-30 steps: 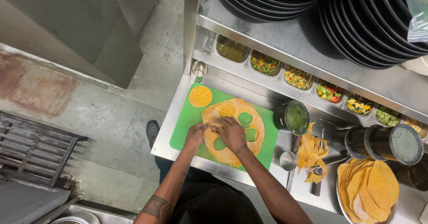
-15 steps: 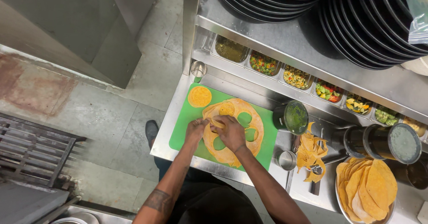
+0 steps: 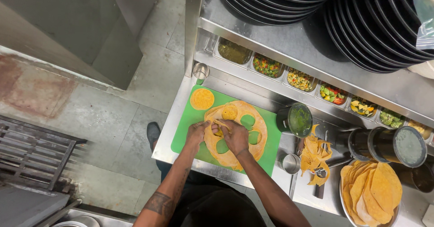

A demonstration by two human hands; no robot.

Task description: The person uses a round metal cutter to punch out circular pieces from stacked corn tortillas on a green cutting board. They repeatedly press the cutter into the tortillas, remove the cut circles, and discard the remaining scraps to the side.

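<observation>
Both hands' fingers (image 3: 216,128) newly pinched on tortilla (image 3: 235,134); green sauce tub (image 3: 296,119) nearby.

Overhead view of a commercial kitchen. A grey concrete floor (image 3: 135,87) fills the left half, with a worn reddish patch (image 3: 31,84) at nine o'clock and a dark metal grate (image 3: 31,157) at eight o'clock. A grey steel cabinet (image 3: 77,23) stands at eleven o'clock. A stainless steel counter (image 3: 253,163) runs from the centre toward four o'clock. Behind it, a steel rail holds a row of small tubs (image 3: 316,84) of chopped toppings, running from twelve toward three o'clock. Above them, at one o'clock, stacks of dark plates (image 3: 361,23) sit on a steel shelf (image 3: 280,46). Lighting is bright and even.
</observation>
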